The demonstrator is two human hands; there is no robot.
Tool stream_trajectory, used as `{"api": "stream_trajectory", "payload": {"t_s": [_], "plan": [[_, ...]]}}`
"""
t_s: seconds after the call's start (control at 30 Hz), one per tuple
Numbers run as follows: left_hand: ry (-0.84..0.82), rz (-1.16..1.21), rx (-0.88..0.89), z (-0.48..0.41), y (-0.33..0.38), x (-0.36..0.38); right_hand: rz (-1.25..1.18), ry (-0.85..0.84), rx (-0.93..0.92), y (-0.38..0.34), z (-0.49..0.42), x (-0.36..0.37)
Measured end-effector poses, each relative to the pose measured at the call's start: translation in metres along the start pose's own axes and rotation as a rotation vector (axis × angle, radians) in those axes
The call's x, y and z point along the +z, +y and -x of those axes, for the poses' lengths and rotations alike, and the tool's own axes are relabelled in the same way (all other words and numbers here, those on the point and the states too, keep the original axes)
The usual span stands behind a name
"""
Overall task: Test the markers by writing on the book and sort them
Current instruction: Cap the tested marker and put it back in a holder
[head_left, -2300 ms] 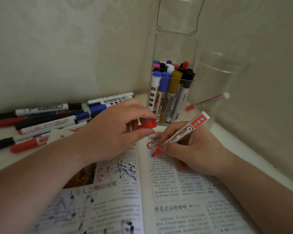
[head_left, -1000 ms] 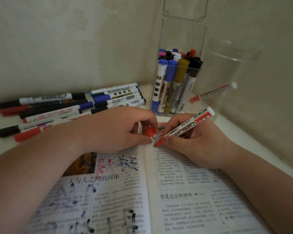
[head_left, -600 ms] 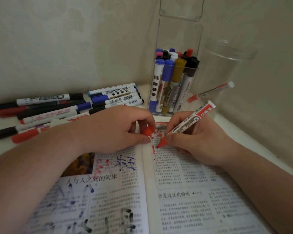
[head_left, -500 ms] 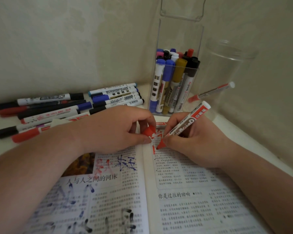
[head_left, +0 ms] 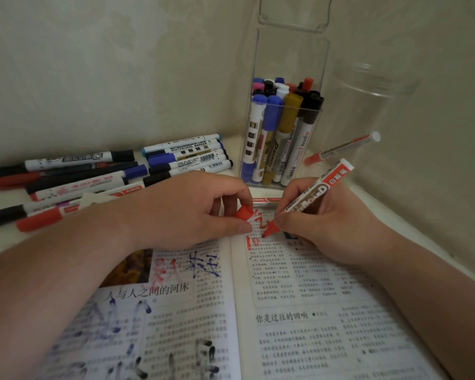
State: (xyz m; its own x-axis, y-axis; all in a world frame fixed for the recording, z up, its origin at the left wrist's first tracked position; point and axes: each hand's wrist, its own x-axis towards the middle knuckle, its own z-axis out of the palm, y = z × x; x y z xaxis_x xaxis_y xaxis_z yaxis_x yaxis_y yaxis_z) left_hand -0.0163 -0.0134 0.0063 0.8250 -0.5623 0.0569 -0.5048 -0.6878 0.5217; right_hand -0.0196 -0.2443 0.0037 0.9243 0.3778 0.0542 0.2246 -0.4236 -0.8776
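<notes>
An open book [head_left: 299,311] with printed text lies in front of me, marked with red, blue and black scribbles. My right hand [head_left: 327,223] grips an uncapped red whiteboard marker [head_left: 310,196], and its tip touches the top of the right page beside fresh red strokes. My left hand [head_left: 187,209] rests at the book's top centre and pinches the red cap [head_left: 243,212] between thumb and fingers.
Several capped markers [head_left: 93,176] lie in a pile at the left by the wall. A clear square holder [head_left: 283,138] with several upright markers stands behind the book. To its right a clear round jar [head_left: 373,100] holds one red marker [head_left: 340,148].
The marker tip has moved slightly down the right page, adding red strokes. My left hand with the cap has stayed in place.
</notes>
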Motion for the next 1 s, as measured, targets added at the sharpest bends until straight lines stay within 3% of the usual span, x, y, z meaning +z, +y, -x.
{"api": "stream_trajectory", "payload": {"t_s": [0.2, 0.43, 0.6, 0.77, 1.0], "plan": [[0.043, 0.011, 0.008, -0.0009, -0.0008, 0.0016, -0.054, -0.005, 0.005, 0.0012, -0.0005, 0.0002], [0.030, 0.013, 0.015, -0.0005, 0.0066, -0.0010, 0.104, 0.042, 0.015, -0.0029, 0.0009, 0.0032], [0.025, -0.002, 0.003, 0.0000, 0.0059, -0.0001, 0.083, -0.067, 0.010, -0.0053, 0.0029, 0.0002], [0.041, -0.021, -0.005, -0.0016, 0.0028, 0.0009, 0.117, 0.038, 0.020, -0.0011, -0.0017, -0.0020], [0.063, -0.016, 0.016, -0.0015, 0.0030, 0.0027, 0.054, -0.121, 0.009, -0.0008, 0.0015, -0.0053]]}}
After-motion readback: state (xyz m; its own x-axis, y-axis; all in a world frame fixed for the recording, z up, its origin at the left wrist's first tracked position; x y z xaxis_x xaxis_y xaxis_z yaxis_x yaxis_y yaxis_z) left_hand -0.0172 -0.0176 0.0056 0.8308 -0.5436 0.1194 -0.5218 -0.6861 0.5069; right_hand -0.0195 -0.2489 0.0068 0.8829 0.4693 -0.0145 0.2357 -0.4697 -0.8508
